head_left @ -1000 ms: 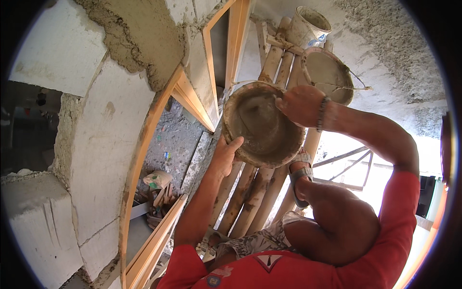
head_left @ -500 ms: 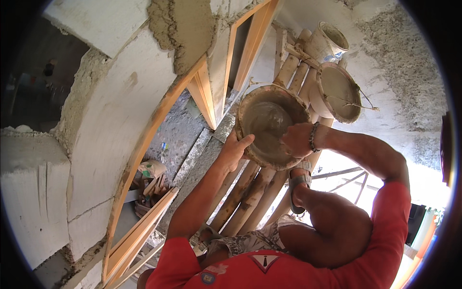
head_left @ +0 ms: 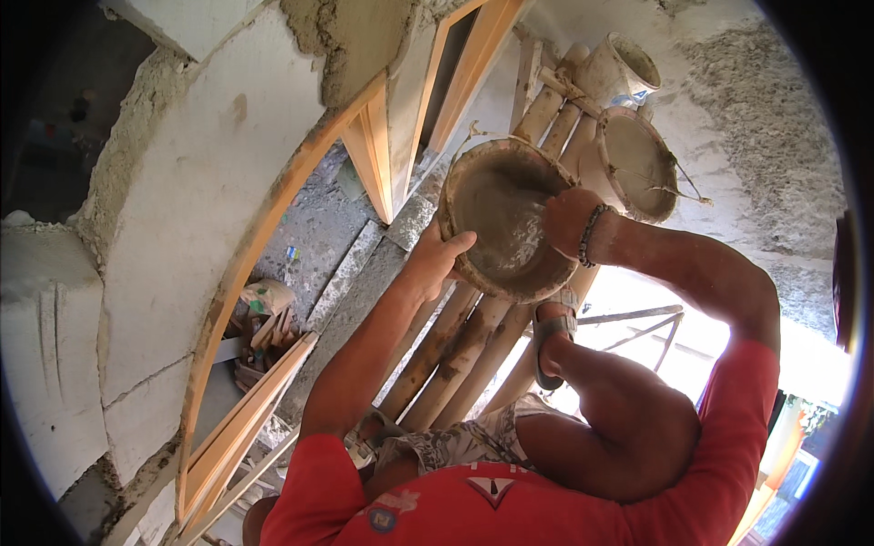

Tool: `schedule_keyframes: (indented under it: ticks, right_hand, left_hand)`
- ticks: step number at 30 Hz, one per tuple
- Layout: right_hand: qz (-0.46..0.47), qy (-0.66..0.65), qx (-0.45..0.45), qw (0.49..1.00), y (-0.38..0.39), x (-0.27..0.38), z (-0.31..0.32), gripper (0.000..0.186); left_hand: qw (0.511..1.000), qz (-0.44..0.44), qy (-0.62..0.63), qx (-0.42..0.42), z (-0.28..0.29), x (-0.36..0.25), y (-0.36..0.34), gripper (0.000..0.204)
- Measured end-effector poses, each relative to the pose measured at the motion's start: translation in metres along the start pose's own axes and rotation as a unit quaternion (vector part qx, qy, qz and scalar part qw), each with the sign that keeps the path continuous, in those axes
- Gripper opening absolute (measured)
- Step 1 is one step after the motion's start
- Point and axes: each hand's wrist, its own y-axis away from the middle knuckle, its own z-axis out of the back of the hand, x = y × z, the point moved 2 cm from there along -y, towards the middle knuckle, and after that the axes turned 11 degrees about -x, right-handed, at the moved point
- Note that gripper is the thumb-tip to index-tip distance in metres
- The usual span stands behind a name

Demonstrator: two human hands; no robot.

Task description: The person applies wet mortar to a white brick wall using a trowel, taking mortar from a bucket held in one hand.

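My left hand (head_left: pixel 437 258) grips the left rim of a round, mortar-stained bucket (head_left: pixel 469 164) with a wet grey mix (head_left: pixel 501 227) in it and a wire handle at the back. My right hand (head_left: pixel 572 223), a beaded band at the wrist, is closed at the right side inside that bucket, down near the mix; what it holds, if anything, is hidden. A second bucket (head_left: pixel 665 196) of grey mix, with a loose handle, stands just behind, and a smaller pale bucket (head_left: pixel 605 73) is farther back.
Bamboo poles (head_left: pixel 473 364) form the platform under my bent leg and sandaled foot. Along the left runs a block wall (head_left: pixel 173 255) with rough mortar and wooden frames (head_left: pixel 373 155). A pale rough wall (head_left: pixel 756 118) rises at right. Wood scraps (head_left: pixel 269 350) lie lower down.
My right hand has moved round inside the bucket, dropping from the upper right and then rising again slightly. The mix's surface has shifted. My left hand keeps its grip. The view has shifted.
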Motion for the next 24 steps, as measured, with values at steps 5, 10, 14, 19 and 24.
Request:
schedule_keyframes:
  ticks: [5, 10, 14, 19, 24]
  right_hand:
    - [0.07, -0.055, 0.086, 0.992, -0.001, 0.009, 0.005, 0.025]
    - [0.1, -0.177, -0.121, 0.972, 0.003, -0.031, 0.035, 0.023]
    - [0.03, 0.107, -0.38, 0.918, 0.021, -0.049, -0.055, 0.025]
    - [0.073, -0.064, -0.233, 0.968, 0.002, -0.008, -0.105, 0.029]
    - [0.149, -0.134, -0.148, 0.968, 0.013, 0.009, -0.08, 0.034]
  left_hand:
    - [1.0, 0.001, -0.018, -0.017, -0.006, 0.001, -0.005, 0.055]
    - [0.996, 0.084, 0.017, -0.019, 0.001, 0.008, -0.007, 0.063]
    - [0.996, 0.064, 0.049, -0.027, -0.011, 0.02, -0.024, 0.058]
    - [0.971, -0.024, -0.023, -0.238, -0.018, 0.049, -0.042, 0.047]
    - [0.969, 0.004, 0.035, -0.246, -0.029, 0.039, -0.027, 0.052]
